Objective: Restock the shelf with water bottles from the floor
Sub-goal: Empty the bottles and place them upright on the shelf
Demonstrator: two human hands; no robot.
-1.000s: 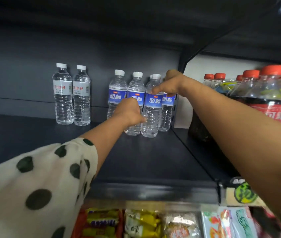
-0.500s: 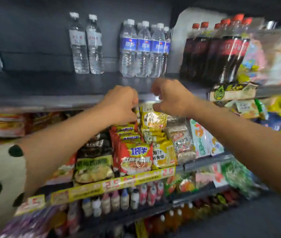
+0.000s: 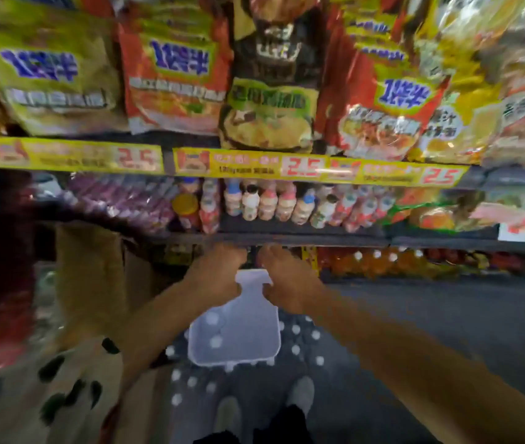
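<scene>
Grey floor (image 3: 447,331) below stocked shelves (image 3: 303,237); both hands (image 3: 251,277) curled, grip unclear.

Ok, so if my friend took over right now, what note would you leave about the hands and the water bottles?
Left hand: down low, fingers curled at the top tab of the water bottle pack. Blur hides whether it has a grip.
Right hand: the same, on the tab's other side.
Pack: on the floor in front of the person's shoes, white caps showing, beside a cardboard box.
Done: the person has reached down to the pack.
Left: take hold, lift the bottles and stand them on the water shelf, which is out of view here.
</scene>
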